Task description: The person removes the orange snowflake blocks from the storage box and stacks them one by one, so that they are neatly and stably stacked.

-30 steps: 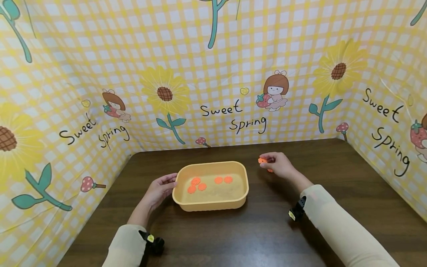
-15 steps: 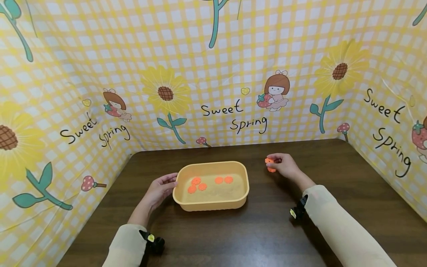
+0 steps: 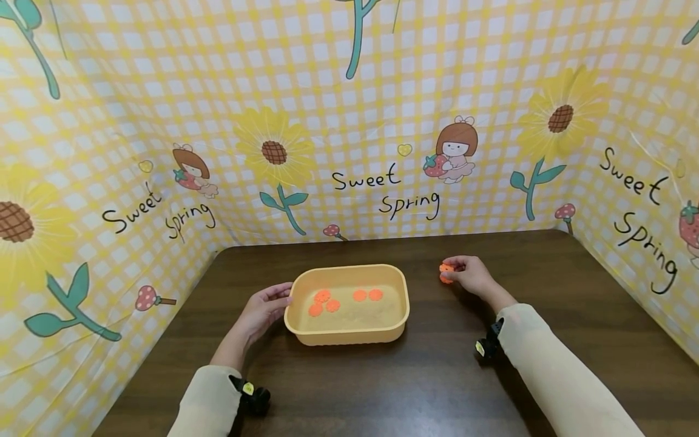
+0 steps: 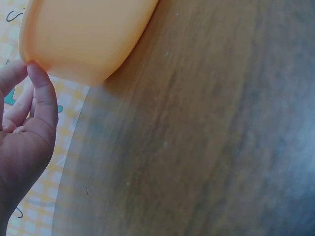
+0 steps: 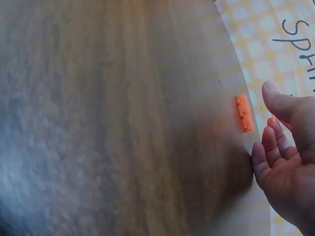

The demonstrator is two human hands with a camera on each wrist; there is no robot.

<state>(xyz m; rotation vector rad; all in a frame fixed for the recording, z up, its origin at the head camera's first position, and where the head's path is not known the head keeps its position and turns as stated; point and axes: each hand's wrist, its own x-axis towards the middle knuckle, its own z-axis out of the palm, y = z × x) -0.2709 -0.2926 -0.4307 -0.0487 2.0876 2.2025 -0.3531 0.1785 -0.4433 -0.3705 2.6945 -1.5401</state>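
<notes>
On the dark wooden tabletop [image 3: 415, 376], right of the tub, we see the right hand [image 3: 474, 276] low over the wood with small orange pieces [image 3: 446, 272] at its fingertips. They are flat, scalloped plastic discs, like little gears; from the head view we cannot tell whether the fingers pinch them or merely touch them. In the right wrist view one orange piece [image 5: 244, 112] shows edge-on as a thin notched strip lying on the wood, just beside the fingers [image 5: 269, 142], which look loosely bent and apart from it. So whether this grip is clamped we cannot tell.

The left hand [image 3: 261, 309] rests against the left end of the yellow-orange tub [image 3: 349, 332], thumb and fingers relaxed, its grip apart; the left wrist view shows a fingertip touching the tub's rounded corner. Inside the tub lie five more orange discs [image 3: 322, 296], three clustered at the left and two near the middle.

Around the tabletop on three sides stands a yellow checked backdrop [image 3: 349, 109] printed with sunflowers, cartoon girls holding strawberries, small mushrooms and the words "Sweet Spring". Both arms wear pale sleeves [image 3: 551, 364].
</notes>
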